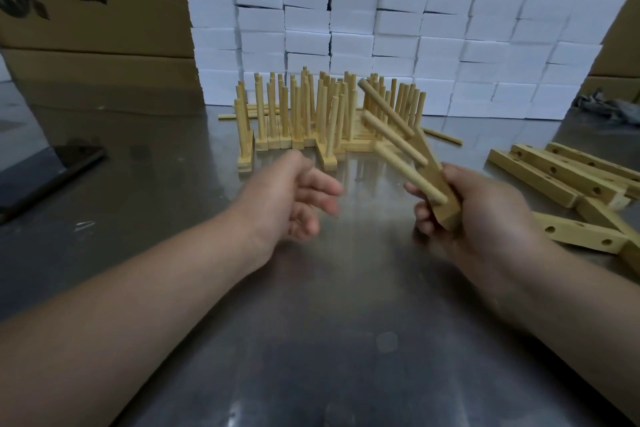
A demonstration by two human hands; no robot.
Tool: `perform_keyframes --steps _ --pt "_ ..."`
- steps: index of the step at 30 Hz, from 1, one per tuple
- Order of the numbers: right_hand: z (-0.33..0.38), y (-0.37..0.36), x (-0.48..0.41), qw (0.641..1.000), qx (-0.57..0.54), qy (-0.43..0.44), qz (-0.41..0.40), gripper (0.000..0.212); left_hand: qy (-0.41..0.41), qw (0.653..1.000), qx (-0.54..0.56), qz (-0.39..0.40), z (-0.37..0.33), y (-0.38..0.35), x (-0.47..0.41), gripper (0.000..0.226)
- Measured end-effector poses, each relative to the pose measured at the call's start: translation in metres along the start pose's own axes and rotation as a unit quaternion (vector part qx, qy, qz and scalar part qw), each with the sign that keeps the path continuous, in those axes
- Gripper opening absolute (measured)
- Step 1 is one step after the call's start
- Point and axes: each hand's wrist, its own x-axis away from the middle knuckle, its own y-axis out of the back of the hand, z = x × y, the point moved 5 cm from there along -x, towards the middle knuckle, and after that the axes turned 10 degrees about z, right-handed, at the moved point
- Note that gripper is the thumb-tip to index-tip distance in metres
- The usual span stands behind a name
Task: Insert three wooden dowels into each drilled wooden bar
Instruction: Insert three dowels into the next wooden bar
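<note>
Above the scuffed, mirror-like steel bench (346, 340), my right hand (491, 218) grips a square wooden bar (446, 211), tilted, with three round dowels (394, 140) seated in it. My left hand (291, 198) hangs beside it, fingers (322, 184) loose and empty.

Parts count.
I hold one bar (448, 215) with three dowels (394, 139); two loose dowels (443, 137) lie flat; at least four empty bars (554, 172); standing assemblies (304, 114) too crowded to count.
</note>
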Motion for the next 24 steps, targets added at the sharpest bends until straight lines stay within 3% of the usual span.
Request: perform_keyframes --steps 3,6,8,10,11,13,19,22,24 --pt "-0.004 0.002 0.000 0.998 -0.005 -0.061 0.021 0.024 -0.036 0.982 -0.164 -0.085 0.001 0.012 -0.005 0.022" --pt "-0.013 -0.007 0.005 0.983 -0.039 -0.147 0.101 0.029 -0.082 0.955 -0.277 -0.063 0.005 -0.001 -0.009 0.007" --pt "-0.016 -0.011 0.009 0.966 -0.067 -0.197 0.154 0.038 -0.089 0.941 -0.317 -0.074 0.007 -0.003 -0.011 0.013" --pt "-0.017 -0.013 0.011 0.953 -0.086 -0.225 0.184 0.048 -0.070 0.929 -0.352 -0.088 0.009 0.001 -0.014 0.036" --pt "-0.017 -0.014 0.013 0.949 -0.086 -0.235 0.191 0.049 -0.058 0.926 -0.360 -0.094 0.009 0.003 -0.015 0.050" --pt "-0.021 -0.017 0.014 0.945 -0.070 -0.252 0.196 0.042 -0.049 0.926 -0.360 -0.104 0.008 0.006 -0.015 0.055" --pt "-0.022 -0.029 0.021 0.929 -0.050 -0.251 0.268 0.033 -0.045 0.911 -0.391 -0.125 0.009 0.002 -0.013 0.012" --pt "-0.023 -0.030 0.025 0.920 -0.031 -0.255 0.296 0.035 -0.048 0.910 -0.400 -0.100 0.007 -0.002 -0.010 0.012" --pt "-0.023 -0.032 0.025 0.922 -0.037 -0.244 0.298 0.034 -0.060 0.929 -0.360 -0.058 0.006 -0.008 -0.005 0.007"
